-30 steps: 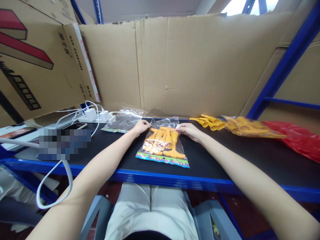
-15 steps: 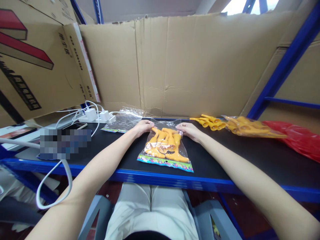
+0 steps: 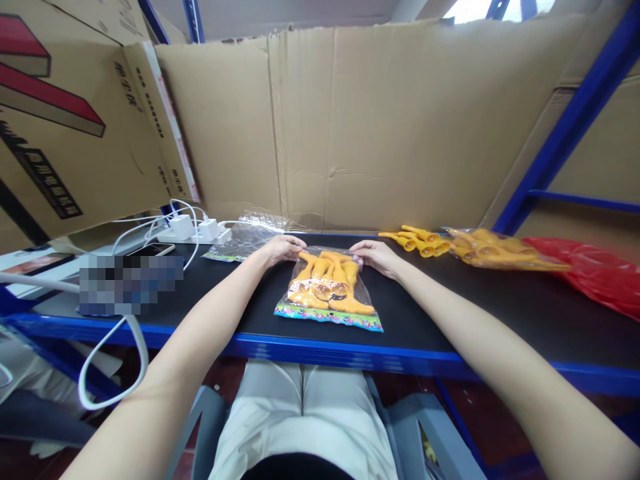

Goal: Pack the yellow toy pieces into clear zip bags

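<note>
A clear plastic bag point(image 3: 327, 290) with a colourful bottom strip lies flat on the black table top point(image 3: 450, 300), filled with several orange plastic toys. My left hand point(image 3: 280, 250) pinches the bag's far left corner. My right hand point(image 3: 373, 255) pinches its far right corner. The bag's open flap is folded down under my fingers at the far edge.
Loose orange toys point(image 3: 417, 241) and a clear bag of more point(image 3: 495, 257) lie at the right, beside a red bag point(image 3: 595, 273). Empty clear bags point(image 3: 245, 240), white chargers point(image 3: 193, 230) with cables and a phone point(image 3: 153, 250) sit at the left. Cardboard walls stand behind.
The raised top flap of the bag has been pressed down flat under both hands, and the toys inside have shifted closer together.
</note>
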### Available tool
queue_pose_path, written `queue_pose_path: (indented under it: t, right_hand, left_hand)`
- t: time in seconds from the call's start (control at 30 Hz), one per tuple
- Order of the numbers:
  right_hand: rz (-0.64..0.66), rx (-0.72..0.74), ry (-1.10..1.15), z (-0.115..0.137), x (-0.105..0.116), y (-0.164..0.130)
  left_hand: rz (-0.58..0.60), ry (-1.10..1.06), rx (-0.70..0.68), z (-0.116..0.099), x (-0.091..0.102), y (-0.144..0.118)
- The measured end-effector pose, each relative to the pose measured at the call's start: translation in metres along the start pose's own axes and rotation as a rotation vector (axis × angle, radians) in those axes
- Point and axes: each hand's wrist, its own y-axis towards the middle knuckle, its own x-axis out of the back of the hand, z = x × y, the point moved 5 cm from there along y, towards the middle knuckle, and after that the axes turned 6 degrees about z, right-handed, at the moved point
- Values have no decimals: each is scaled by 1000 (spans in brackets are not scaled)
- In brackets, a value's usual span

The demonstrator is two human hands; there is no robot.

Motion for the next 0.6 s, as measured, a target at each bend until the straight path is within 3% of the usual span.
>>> queue_pose_path:
  t: [0.43, 0.53, 0.6]
  right_hand:
    - [25, 52, -43, 2, -2, -1]
    - [23, 88, -190, 6, -2, -1]
    - [36, 122, -404, 9, -2, -1]
  left_hand:
    - [-33, 171, -111, -6, -6, -1]
    - [-49, 311, -183, -8, -7, 1]
    - [-47, 469, -249, -11, -8, 1]
